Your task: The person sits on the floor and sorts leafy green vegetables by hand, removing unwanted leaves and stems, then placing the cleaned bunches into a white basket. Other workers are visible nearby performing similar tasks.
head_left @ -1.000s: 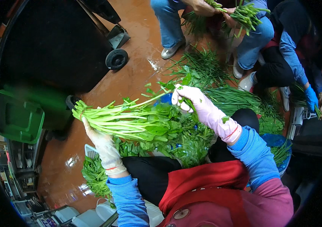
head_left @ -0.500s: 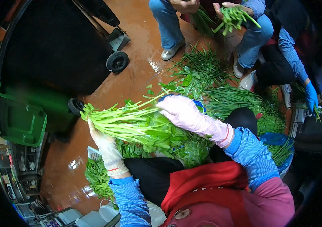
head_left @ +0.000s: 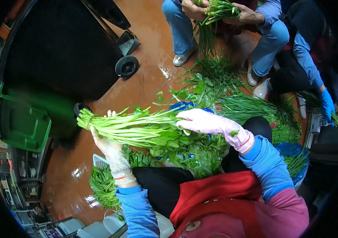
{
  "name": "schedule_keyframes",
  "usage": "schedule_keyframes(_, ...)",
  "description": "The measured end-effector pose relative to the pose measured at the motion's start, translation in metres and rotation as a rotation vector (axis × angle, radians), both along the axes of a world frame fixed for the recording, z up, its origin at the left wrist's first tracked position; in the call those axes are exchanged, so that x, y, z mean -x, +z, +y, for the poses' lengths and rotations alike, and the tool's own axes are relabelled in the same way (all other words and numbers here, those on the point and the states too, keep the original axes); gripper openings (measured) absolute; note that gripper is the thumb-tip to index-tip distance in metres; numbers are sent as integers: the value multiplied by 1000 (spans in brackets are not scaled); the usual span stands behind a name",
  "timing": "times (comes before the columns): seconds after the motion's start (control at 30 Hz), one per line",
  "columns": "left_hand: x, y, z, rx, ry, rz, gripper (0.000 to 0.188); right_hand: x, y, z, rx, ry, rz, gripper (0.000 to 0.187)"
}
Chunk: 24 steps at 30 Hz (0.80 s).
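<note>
A tied bunch of leafy greens (head_left: pixel 129 127) with long pale stems lies across in front of me, stem ends to the left. My left hand (head_left: pixel 105 142), in a thin whitish glove, is wrapped round the bunch from below, near the tie; its fingertips show above the stems. At the leafy end, my right hand (head_left: pixel 204 122), in a pale pink glove, has its fingers and thumb closed on some stems or leaves. A scrap of leaf clings to that glove's wrist. Below the bunch, a heap of loose greens (head_left: pixel 202 158) lies partly in clear plastic.
More greens (head_left: pixel 104 186) are piled beside my left knee. Long thin green stalks (head_left: pixel 246 109) lie on the brown floor (head_left: pixel 153 51). Opposite, one person's hands (head_left: pixel 242 15) hold green stalks; another wears a blue glove (head_left: pixel 327 105). A wheeled black bin (head_left: pixel 57 51) stands left.
The bunch has levelled out and shifted slightly left. My right hand has lowered a little at its leafy end. The person opposite has brought both hands together around the stalks.
</note>
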State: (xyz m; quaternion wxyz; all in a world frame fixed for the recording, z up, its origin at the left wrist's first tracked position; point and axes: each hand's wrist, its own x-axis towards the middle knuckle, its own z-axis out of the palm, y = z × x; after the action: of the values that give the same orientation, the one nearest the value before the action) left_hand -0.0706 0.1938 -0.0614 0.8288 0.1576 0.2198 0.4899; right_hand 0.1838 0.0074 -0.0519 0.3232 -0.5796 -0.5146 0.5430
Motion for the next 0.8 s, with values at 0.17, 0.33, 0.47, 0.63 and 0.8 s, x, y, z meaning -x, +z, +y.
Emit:
schedule_keyframes(0.17,-5,5,-1,-62,-126,-188,51,17,-24,-3,-190,47,-723,29)
schedule_keyframes(0.33,-6,3,-5,-83,66,18,44,15,-30,-4,-175,-2,-608,33)
schedule_keyframes(0.47,-7,-5,-8,62,116,182,39,16,-44,-3,-96,-227,0,28)
schedule_keyframes(0.63,-17,-15,-40,-831,182,920,68,16,-39,-7,-133,-503,456,24)
schedule_keyframes(0.8,-4,-10,-12,72,75,224,47,34,-48,0,-129,-609,903,25)
